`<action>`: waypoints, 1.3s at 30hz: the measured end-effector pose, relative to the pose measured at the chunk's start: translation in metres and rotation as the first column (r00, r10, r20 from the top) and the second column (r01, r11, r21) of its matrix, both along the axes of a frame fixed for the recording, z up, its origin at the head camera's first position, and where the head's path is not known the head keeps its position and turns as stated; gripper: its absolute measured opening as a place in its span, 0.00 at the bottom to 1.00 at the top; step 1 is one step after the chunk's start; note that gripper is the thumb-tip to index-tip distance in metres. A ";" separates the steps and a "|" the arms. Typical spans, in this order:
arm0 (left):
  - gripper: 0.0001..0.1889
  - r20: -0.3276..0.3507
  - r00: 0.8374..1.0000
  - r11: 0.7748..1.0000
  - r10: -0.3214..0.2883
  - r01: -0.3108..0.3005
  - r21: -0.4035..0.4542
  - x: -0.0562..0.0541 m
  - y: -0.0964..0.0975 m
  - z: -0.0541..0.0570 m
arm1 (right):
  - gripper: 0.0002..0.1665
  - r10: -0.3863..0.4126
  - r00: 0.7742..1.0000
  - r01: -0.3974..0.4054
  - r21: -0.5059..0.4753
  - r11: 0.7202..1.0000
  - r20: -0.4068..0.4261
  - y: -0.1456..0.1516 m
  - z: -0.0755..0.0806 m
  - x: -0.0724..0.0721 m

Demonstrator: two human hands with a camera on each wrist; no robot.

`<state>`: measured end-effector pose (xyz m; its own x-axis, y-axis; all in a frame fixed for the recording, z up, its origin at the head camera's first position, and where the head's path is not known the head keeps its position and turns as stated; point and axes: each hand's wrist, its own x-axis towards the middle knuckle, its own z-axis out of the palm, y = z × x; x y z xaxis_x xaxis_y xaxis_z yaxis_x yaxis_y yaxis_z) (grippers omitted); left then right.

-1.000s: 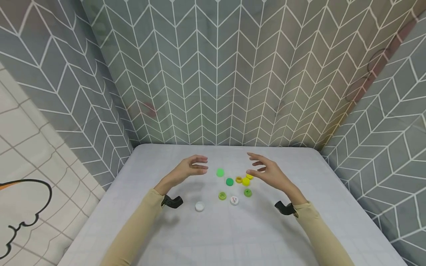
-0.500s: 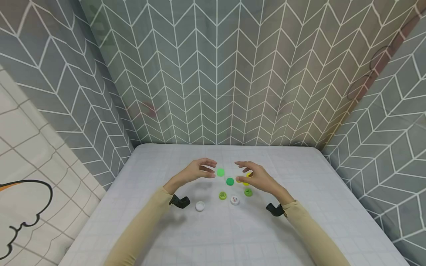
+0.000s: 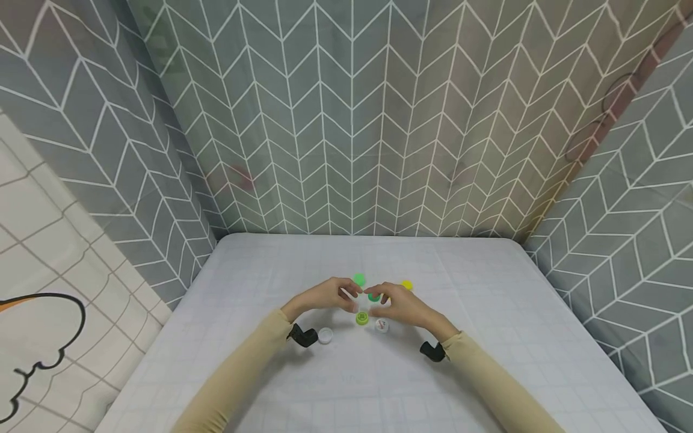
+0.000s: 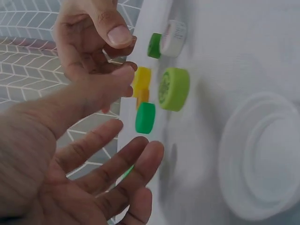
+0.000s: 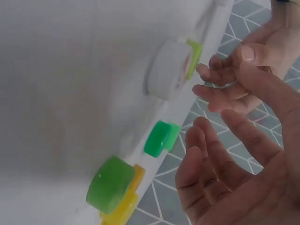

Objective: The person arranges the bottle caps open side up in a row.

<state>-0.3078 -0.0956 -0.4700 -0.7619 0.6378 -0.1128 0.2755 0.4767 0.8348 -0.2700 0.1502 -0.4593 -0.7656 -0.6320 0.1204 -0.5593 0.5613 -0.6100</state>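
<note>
Several plastic bottle caps lie on the white-covered table. My left hand (image 3: 331,294) and right hand (image 3: 399,304) hover over the group, fingers bent loosely towards each other, nothing held. Between them lies a lime cap (image 3: 362,318), with a dark green cap (image 3: 373,297) just behind, partly covered by right fingers. A light green cap (image 3: 360,279) sits beyond the left fingertips. Close to the right thumb is a white cap with a red mark (image 3: 382,326). In the right wrist view, a green cap (image 5: 110,184) overlaps yellow caps (image 5: 121,208); the right hand hides some of these in the head view.
An upturned white cap (image 3: 325,335) lies beside the black camera on the left wrist. One yellow cap (image 3: 406,284) shows behind the right hand. Grey patterned curtains (image 3: 352,120) enclose the table's (image 3: 346,385) back and sides.
Both hands have moved inward and nearer the body, from wide apart to almost fingertip to fingertip, passing lower over the caps. The caps themselves have stayed in place.
</note>
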 end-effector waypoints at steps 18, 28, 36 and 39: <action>0.14 -0.121 0.993 0.987 0.016 -0.035 -0.156 0.011 0.016 -0.014 | 0.17 -0.016 0.999 0.025 0.187 0.982 -0.045 -0.020 -0.016 -0.004; 0.12 -0.168 0.986 0.994 0.018 -0.035 -0.100 0.012 0.017 -0.015 | 0.12 0.008 0.997 0.006 0.165 0.986 -0.082 -0.020 -0.008 -0.001; 0.14 -0.195 0.980 0.998 0.044 -0.033 0.061 0.011 0.008 0.012 | 0.16 -0.009 0.997 0.012 0.041 0.999 -0.079 -0.011 0.023 -0.003; 0.15 -0.166 0.985 0.995 0.056 -0.041 0.092 0.012 0.005 0.018 | 0.19 -0.004 0.998 0.004 -0.007 1.000 -0.068 -0.010 0.029 -0.004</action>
<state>-0.2953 -0.0905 -0.4516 -0.7958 0.6010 0.0744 0.3934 0.4196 0.8180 -0.2735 0.1406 -0.4302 -0.7581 -0.6279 0.1761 -0.5970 0.5598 -0.5746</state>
